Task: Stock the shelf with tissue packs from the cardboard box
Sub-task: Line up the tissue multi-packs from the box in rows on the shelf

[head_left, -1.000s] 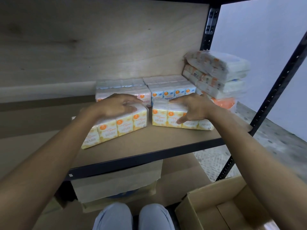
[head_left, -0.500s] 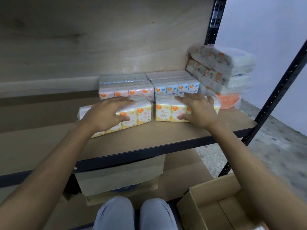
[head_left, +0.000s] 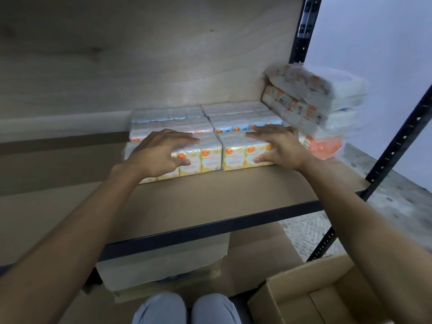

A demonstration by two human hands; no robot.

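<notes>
tissue packs (head_left: 211, 157): glossy plastic wrap | shelf (head_left: 210, 197): matt wood, black metal frame | box (head_left: 304, 298): cardboard

A shop stockroom: metal shelving rack (head_left: 397, 143), wrapped tissue packs (head_left: 327, 101) stacked at 2 o'clock, open cardboard box (head_left: 292, 300) at 5 o'clock.
</notes>
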